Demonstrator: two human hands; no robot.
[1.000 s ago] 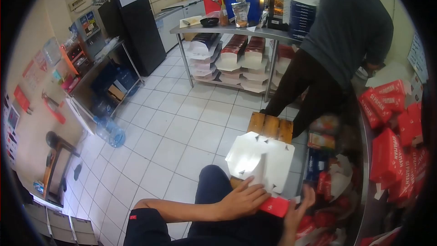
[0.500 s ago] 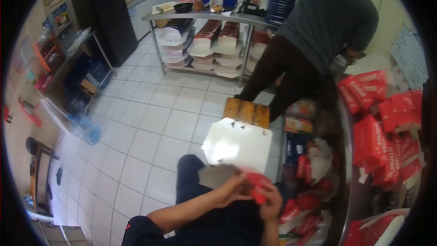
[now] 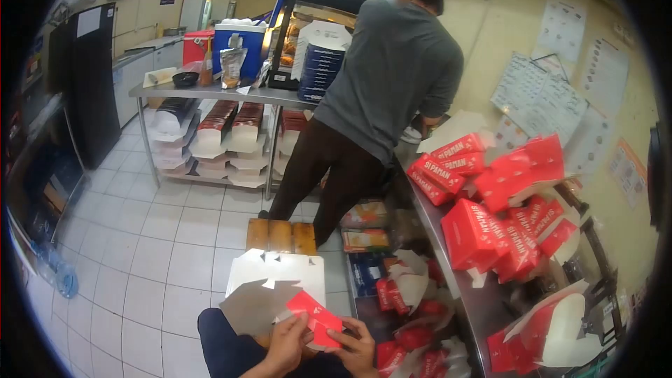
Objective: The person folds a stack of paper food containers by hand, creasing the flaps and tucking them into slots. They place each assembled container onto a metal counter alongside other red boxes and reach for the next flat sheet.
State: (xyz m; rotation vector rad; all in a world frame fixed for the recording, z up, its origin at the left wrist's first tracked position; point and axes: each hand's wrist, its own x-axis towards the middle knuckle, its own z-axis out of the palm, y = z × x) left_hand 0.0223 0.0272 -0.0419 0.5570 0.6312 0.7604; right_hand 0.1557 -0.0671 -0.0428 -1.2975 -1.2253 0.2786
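Head view: the red carton (image 3: 316, 318), at the lower middle of the frame, is now held up facing the wearer, where a second ago its red edge lay low between the hands. The left hand (image 3: 285, 348) pinches its left edge between thumb and fingers, and the right hand (image 3: 355, 347) pinches its right side. A shadowed flap spreads out to the left, so the carton looks only partly folded. Just beyond lie flat white sheets (image 3: 311, 273), against a slatted wooden seat (image 3: 280, 236). On the right, a metal table (image 3: 453, 287) bears piled red boxes (image 3: 472, 234). The view has swung up and right, bringing wall papers (image 3: 539, 94) into fuller sight. At upper centre stands a person in a grey top (image 3: 399, 70); a dark fridge (image 3: 84, 84) fills the upper left.
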